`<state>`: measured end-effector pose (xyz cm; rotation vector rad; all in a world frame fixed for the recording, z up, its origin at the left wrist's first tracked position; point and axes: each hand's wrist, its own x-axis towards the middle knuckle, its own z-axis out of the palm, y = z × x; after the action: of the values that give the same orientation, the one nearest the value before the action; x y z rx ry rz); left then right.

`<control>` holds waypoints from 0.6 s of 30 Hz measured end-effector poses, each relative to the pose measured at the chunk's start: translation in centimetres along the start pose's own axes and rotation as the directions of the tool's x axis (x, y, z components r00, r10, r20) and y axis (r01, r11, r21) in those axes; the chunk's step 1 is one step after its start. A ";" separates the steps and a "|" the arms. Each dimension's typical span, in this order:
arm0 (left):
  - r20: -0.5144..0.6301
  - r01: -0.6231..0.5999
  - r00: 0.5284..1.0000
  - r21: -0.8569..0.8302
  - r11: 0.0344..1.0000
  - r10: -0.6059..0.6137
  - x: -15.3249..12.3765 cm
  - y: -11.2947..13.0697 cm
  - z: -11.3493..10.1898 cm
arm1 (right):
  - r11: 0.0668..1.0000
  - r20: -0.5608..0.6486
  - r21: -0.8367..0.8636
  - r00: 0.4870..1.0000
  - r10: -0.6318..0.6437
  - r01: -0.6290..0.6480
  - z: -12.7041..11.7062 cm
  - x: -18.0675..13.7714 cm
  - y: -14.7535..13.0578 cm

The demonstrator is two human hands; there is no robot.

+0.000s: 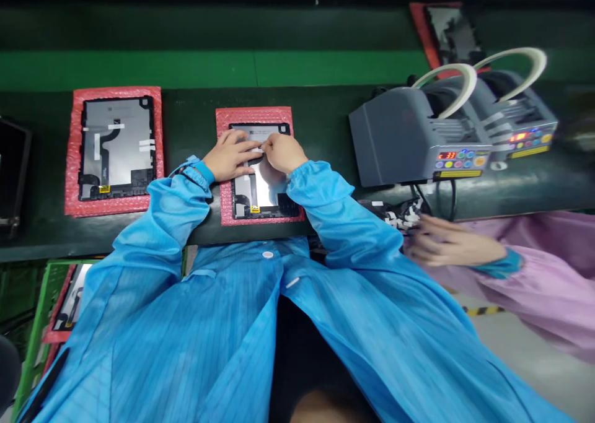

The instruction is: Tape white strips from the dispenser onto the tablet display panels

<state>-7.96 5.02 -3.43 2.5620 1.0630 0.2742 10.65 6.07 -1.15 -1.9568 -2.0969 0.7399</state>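
Observation:
A tablet screen assembly (266,191), back side up, lies on a pink bubble-wrap sheet (226,205) in front of me. It has a silver back, a black frame and a dark flex cable with a yellow-edged end. My left hand (231,155) rests on its upper left part, fingers stretched out over the cable. Right beside it, my right hand (283,153) is closed in a pinch against the panel, close to the left fingertips. Whatever the pinch holds is too small and hidden to make out.
Another tablet panel (132,126) on pink bubble wrap lies to the left. Two grey tape dispensers (395,138) stand on the right. A co-worker's hand (458,242) reaches in at the right table edge, by a dark bundle with white pieces. A green rack (35,355) stands below left.

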 end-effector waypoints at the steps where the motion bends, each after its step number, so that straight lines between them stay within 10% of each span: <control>1: -0.006 0.005 1.000 -0.001 1.000 -0.005 0.0 0.0 0.0 | 1.000 -0.005 0.001 1.000 0.008 -0.008 0.0 0.0 -0.2; 8: -0.024 0.021 1.000 0.028 0.999 -0.020 0.0 0.3 -0.2 | 0.993 -0.076 -0.032 0.991 0.107 -0.110 -0.8 -1.1 -1.4; 12: -0.031 0.020 0.999 0.022 1.000 -0.020 0.1 0.3 -0.6 | 0.978 -0.302 0.148 0.936 0.184 -0.144 -1.8 -4.7 2.9; 18: -0.078 -0.010 0.997 0.031 0.999 0.012 0.4 0.0 -0.8 | 0.702 -0.567 0.712 0.590 0.574 0.001 -3.6 -13.3 13.9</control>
<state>-7.91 5.44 -2.69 2.6042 1.0886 0.3665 26.13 -5.85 -1.94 -1.7439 -0.8099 0.4450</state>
